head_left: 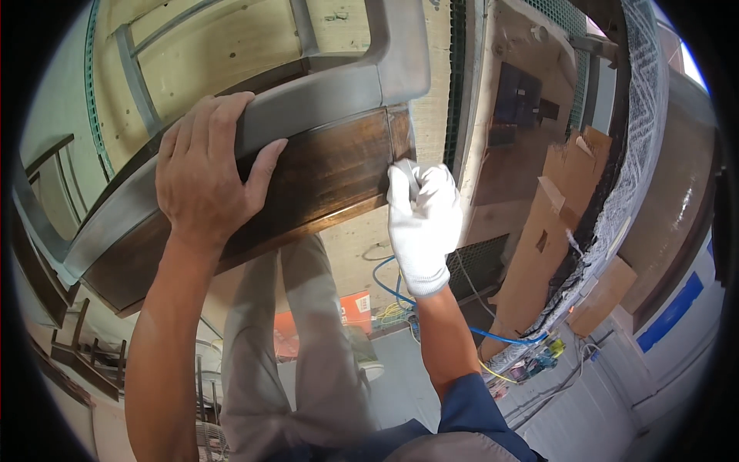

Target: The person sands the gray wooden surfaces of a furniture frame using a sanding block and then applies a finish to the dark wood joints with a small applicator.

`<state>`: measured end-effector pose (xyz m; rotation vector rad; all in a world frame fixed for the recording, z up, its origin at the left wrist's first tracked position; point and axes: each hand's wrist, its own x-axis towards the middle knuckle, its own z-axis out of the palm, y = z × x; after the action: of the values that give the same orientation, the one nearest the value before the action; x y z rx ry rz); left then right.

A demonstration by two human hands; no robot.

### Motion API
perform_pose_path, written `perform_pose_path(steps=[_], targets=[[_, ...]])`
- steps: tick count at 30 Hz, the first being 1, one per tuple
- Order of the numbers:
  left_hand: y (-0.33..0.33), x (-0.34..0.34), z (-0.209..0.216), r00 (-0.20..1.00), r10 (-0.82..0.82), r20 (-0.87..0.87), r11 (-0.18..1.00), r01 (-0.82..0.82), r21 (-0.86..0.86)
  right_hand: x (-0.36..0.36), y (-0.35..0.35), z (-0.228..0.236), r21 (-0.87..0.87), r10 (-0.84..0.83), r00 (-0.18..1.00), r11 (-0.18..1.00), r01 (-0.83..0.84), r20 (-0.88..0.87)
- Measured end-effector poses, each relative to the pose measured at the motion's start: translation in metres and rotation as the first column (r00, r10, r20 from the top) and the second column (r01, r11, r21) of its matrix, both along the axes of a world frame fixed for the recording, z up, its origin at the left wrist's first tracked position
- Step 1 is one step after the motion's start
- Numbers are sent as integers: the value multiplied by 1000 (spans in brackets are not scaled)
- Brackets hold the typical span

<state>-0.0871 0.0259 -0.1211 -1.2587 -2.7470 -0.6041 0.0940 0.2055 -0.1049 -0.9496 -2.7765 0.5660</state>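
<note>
A wooden furniture frame, like a chair's, stands tilted before me. It has a curved grey rail along the top and a dark brown stained wood panel below. My bare left hand grips the rail, fingers over its upper edge and thumb apart on the near side. My right hand, in a white glove, is closed with curled fingers at the panel's right end, near the corner. Something small and greyish shows between those fingers, but I cannot make out what it is.
Pale plywood lies under and behind the frame. Torn cardboard and a plastic-wrapped edge stand to the right. A blue hose and thin cables cross low right. More dark wooden frames stand at left; an orange-red box sits beyond my legs.
</note>
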Motion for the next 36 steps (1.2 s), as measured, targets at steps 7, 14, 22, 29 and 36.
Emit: perform_pose_path(steps=[7, 14, 22, 29, 36], targets=[[7, 1, -2, 998, -17, -67, 1000, 18, 0, -31, 4, 0, -212, -189, 960, 966, 145, -204], [13, 24, 38, 949, -306, 70, 933, 285, 218, 17, -23, 41, -695, -369, 889, 714, 84, -272], [41, 74, 66, 69, -163, 984, 930, -322, 177, 34, -27, 51, -149, 188, 978, 968, -200, -91], [35, 71, 49, 114, -208, 971, 909, -345, 235, 27, -26, 54, -950, -484, 874, 257, 178, 33], [26, 22, 27, 797, 115, 592, 903, -333, 272, -3, 4, 23, -813, -550, 815, 552, 188, -185]])
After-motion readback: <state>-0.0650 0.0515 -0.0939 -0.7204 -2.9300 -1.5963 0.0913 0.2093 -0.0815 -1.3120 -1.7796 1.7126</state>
